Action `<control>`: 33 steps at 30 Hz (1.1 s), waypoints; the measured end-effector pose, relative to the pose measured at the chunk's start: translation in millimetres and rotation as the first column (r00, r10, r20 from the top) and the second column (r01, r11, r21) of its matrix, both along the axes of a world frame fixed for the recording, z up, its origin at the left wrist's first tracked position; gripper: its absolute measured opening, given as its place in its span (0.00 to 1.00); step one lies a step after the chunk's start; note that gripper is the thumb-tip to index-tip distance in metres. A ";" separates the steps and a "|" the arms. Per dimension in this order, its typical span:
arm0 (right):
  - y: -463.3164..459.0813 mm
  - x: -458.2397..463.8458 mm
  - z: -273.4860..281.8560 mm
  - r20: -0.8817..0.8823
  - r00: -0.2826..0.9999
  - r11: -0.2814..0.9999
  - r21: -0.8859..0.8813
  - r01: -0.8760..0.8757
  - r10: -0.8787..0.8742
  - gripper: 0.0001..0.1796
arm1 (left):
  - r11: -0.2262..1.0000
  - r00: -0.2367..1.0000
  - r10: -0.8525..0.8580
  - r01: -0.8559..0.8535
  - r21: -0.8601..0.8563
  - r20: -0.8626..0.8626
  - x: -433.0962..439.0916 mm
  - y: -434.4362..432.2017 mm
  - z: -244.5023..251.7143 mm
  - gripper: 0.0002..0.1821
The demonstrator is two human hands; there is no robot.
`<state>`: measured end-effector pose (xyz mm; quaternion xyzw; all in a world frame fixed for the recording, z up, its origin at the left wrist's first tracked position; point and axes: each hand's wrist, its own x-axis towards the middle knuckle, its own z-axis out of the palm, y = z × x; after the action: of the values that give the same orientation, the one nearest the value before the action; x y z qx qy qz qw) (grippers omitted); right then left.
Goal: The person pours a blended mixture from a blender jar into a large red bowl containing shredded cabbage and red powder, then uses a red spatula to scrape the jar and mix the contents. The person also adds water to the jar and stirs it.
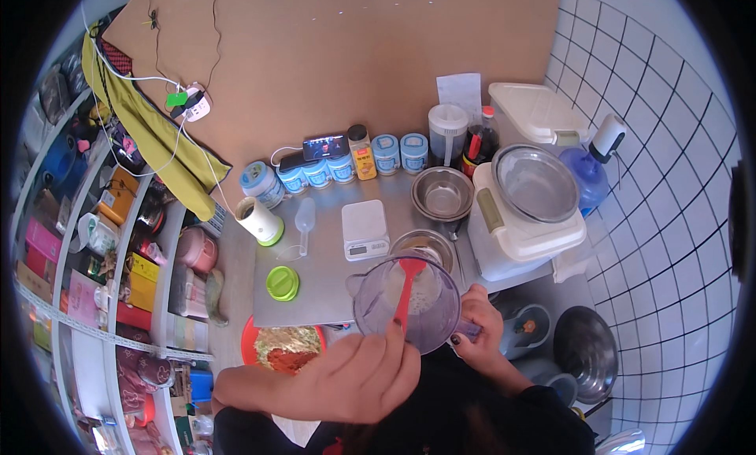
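Observation:
My left hand [366, 372] grips the handle of a red spatula [405, 295], whose head rests inside a clear plastic measuring jug [366, 304]. Some whitish matter lies in the jug's bottom. My right hand [481, 331] is closed round the jug's handle on its right side. Behind the jug, a metal bowl [446, 245] is partly hidden. A white kitchen scale [365, 225] lies beyond it on the metal table [313, 307]. Below the table's front edge, a red basin [248, 343] holds shredded food with red and tan powder on it, partly covered by my left hand.
Stacked metal bowls [443, 192], a lidded white bin [520, 230] and a water bottle with a pump [585, 174] stand right. Along the back are blue-lidded jars [387, 154] and a phone [325, 147]. A green lid [282, 283] lies left; filled shelves [112, 313] stand farther left.

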<state>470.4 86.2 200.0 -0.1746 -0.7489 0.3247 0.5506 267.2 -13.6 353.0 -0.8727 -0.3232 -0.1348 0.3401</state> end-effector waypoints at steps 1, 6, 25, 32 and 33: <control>-1.2 -0.4 2.5 -0.004 1.000 1.000 0.004 -0.007 0.007 0.14 | 0.999 0.999 0.031 -0.030 -0.029 0.034 0.5 2.4 -2.8 0.07; -4.3 -1.9 3.0 -0.010 1.000 0.998 -0.057 0.016 -0.017 0.14 | 0.972 0.994 0.082 -0.062 -0.229 0.078 1.1 10.9 -6.6 0.15; -1.6 -2.5 -11.3 0.066 0.994 0.996 0.031 0.080 -0.082 0.14 | 0.928 0.904 0.324 -0.246 -0.280 0.278 -9.0 -2.8 57.4 0.19; -4.4 0.6 -4.5 0.098 0.992 0.996 0.053 0.072 -0.077 0.14 | 0.884 0.984 0.173 -0.170 -0.435 -0.032 -1.0 25.5 53.1 0.12; -7.8 -5.4 -2.7 0.092 0.995 0.998 0.052 0.042 -0.047 0.14 | 0.871 0.979 0.200 -0.196 -0.451 -0.039 -2.9 22.1 49.8 0.12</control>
<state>465.0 78.5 197.3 -0.1925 -0.7774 0.2852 0.5265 264.3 8.5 402.8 -0.8896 -0.4347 -0.0242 0.1381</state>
